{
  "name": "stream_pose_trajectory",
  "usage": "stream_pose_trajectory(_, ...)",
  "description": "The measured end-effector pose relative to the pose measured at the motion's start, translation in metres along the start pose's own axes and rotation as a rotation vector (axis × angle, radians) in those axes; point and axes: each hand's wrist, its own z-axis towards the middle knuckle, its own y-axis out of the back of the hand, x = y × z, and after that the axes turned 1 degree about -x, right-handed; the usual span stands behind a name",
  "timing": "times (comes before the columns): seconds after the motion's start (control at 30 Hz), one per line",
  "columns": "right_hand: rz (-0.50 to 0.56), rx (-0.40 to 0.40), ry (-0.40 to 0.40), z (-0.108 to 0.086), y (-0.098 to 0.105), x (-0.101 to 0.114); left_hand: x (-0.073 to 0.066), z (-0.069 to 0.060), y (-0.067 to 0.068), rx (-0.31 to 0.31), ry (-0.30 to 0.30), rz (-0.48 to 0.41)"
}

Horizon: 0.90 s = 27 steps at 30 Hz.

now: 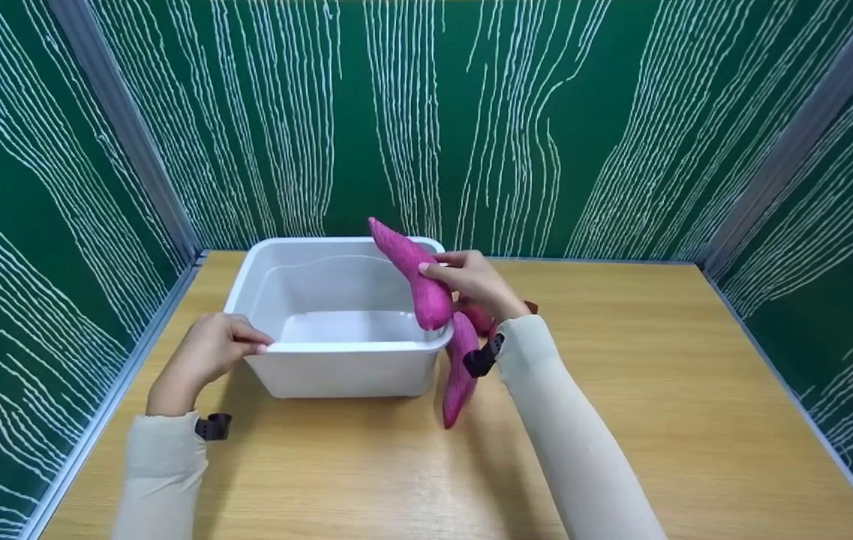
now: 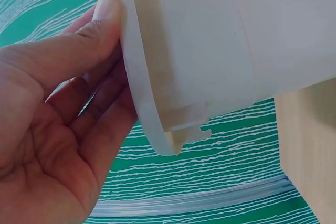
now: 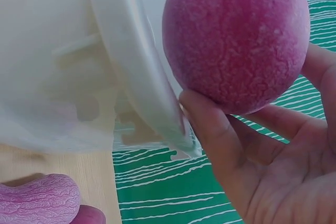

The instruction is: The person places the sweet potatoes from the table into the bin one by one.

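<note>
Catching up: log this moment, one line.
left hand: grips white rectangular plastic tub; right hand: holds tapered pink root vegetable near tub's edge; another pink root vegetable: beside tub

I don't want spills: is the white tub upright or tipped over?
Upright. The white tub sits on the table, mouth up; the left hand holds its rim.

Left fingers (image 2: 107, 132) grip the white tub's rim (image 2: 137, 77).

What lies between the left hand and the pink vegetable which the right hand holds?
In the head view, the open white tub lies between the left hand and the held pink vegetable, its interior bare there.
</note>
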Motion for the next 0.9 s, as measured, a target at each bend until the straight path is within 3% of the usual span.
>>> stream_pose_trajectory(0.33,0.025,0.016,0.023,0.0005,-0.0040,0.0008,-0.0026,0.0003,-0.0007,0.007,0.031,-0.008)
stream_pose_trajectory(0.57,0.014,0.016,0.034,0.0014,-0.0060,0.0015,-0.0020,-0.0014,-0.0018,-0.049,-0.028,0.028)
stream_pose_trajectory(0.73,0.016,0.008,0.031,0.0009,-0.0075,0.0010,-0.0028,-0.0029,-0.0034,-0.033,0.011,0.006)
stream_pose_trajectory(0.9,0.003,-0.009,0.020,-0.0003,-0.0088,0.0008,-0.0016,-0.0059,-0.0086,-0.060,0.009,0.017)
